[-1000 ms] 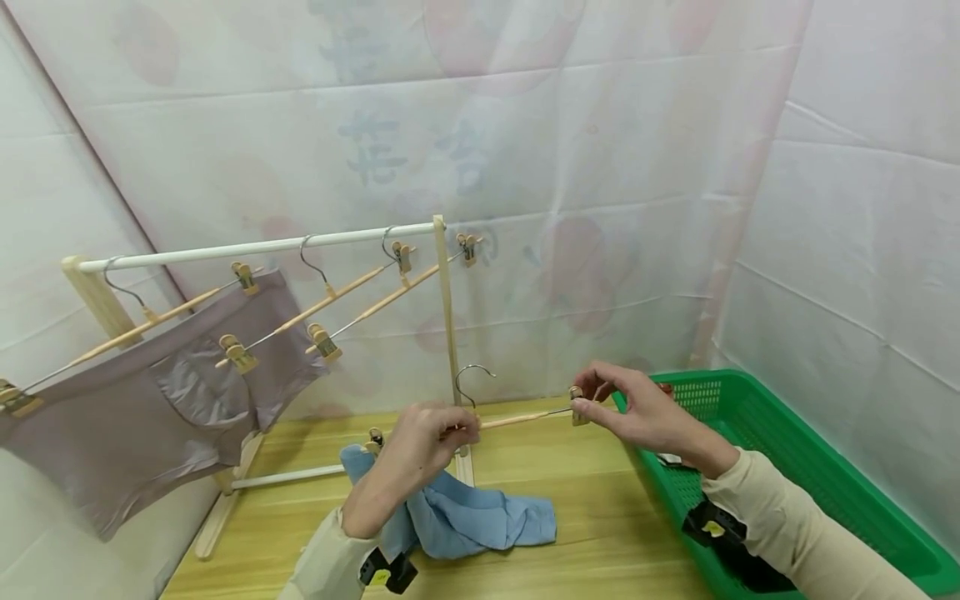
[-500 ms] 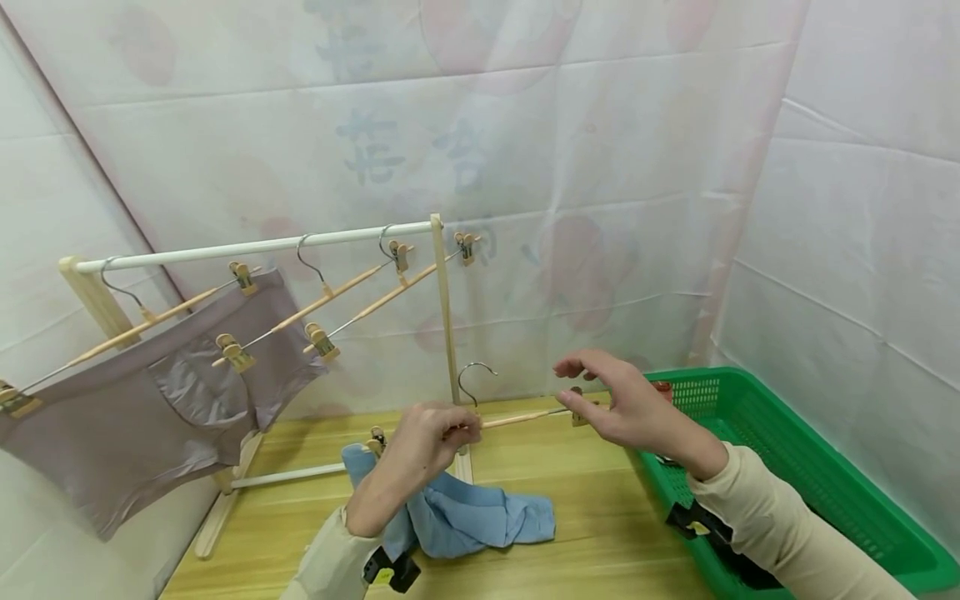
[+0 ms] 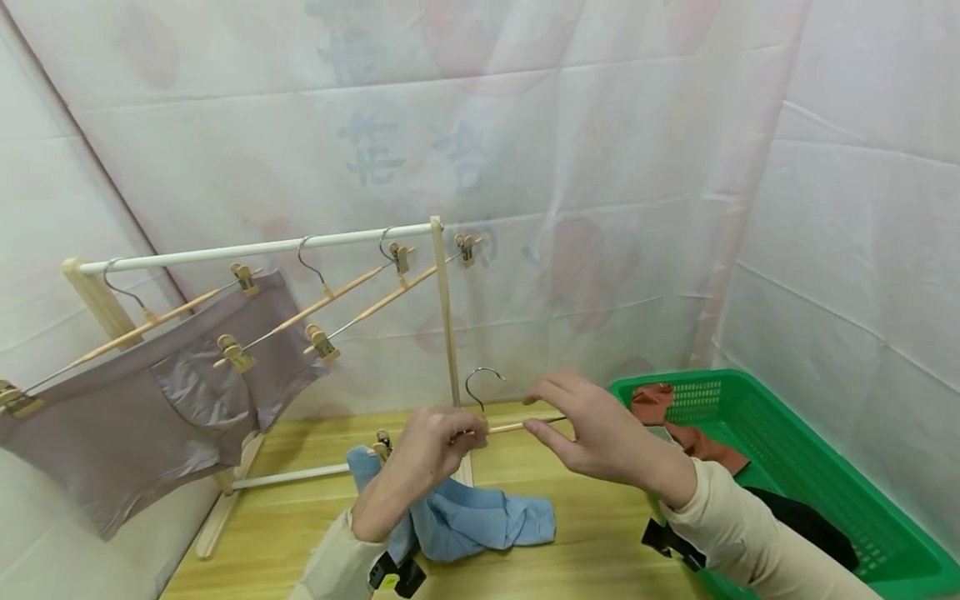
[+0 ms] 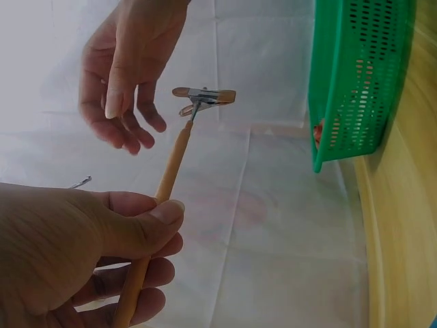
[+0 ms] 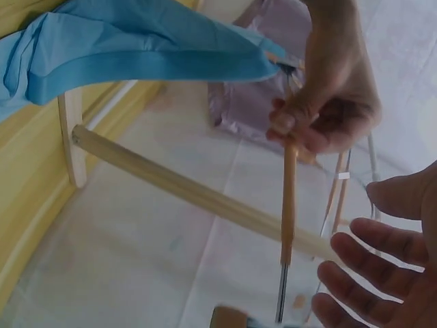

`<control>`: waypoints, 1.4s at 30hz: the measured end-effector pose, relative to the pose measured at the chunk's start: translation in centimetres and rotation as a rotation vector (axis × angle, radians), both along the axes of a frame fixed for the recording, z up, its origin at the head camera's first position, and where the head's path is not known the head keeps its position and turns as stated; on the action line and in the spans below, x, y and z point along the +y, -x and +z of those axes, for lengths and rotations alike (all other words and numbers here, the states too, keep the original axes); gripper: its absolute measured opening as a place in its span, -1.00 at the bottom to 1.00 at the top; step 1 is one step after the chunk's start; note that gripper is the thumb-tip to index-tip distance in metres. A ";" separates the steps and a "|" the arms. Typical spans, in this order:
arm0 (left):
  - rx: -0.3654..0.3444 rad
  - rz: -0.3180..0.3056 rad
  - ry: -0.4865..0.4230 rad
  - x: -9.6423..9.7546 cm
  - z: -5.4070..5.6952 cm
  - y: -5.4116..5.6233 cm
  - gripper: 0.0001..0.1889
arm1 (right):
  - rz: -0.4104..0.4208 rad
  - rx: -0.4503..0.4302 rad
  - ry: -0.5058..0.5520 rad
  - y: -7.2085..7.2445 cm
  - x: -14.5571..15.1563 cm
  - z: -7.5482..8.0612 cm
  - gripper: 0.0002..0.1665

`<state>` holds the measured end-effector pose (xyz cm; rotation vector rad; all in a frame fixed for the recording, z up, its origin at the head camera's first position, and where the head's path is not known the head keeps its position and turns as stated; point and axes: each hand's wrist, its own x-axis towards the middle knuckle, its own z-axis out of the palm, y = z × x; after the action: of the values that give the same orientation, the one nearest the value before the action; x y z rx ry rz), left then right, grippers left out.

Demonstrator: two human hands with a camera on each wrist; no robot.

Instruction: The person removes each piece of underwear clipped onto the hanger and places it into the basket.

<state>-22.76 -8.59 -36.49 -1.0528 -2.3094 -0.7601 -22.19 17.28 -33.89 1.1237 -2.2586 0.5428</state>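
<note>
A: Clip hanger (image 3: 507, 427): where, and pointing how?
B: In the air over the table (image 3: 600, 525), in front of the clothes rack's right post (image 3: 447, 325). Bar runs left-right, right end slightly higher in head view. Hook (image 3: 474, 387) up, tip curling right. Left-end clip (image 3: 383, 442) bites the light-blue garment (image 3: 480, 521).
A: Grip?
B: Left hand (image 3: 427, 446) pinches the bar, thumb against fingers. Right hand (image 3: 603, 433) spread, off the bar, near the right-end clip (image 4: 217, 97).
A: Edges, room?
B: Green basket (image 3: 795, 442) to the right; right sleeve (image 3: 742, 533) crosses its rim. Bare tabletop between garment and basket. Table's back edge runs behind the hanger.
</note>
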 end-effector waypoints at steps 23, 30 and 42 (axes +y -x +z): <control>0.030 -0.015 0.022 1.4 -1.2 -0.3 -0.86 | -0.048 -0.056 -0.149 -0.2 -2.5 -3.8 -0.77; 0.030 -0.022 0.035 1.4 -1.3 -0.4 -0.87 | -0.040 -0.083 -0.122 -0.1 -2.5 -4.4 -0.84; 0.015 -0.014 0.039 1.7 -1.3 -0.5 -0.86 | -0.008 -0.123 -0.053 0.1 -2.1 -4.6 -0.84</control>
<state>-22.24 -6.88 -37.81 -1.0893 -2.3152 -0.7137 -22.30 15.17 -38.48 1.1351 -2.3946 0.5660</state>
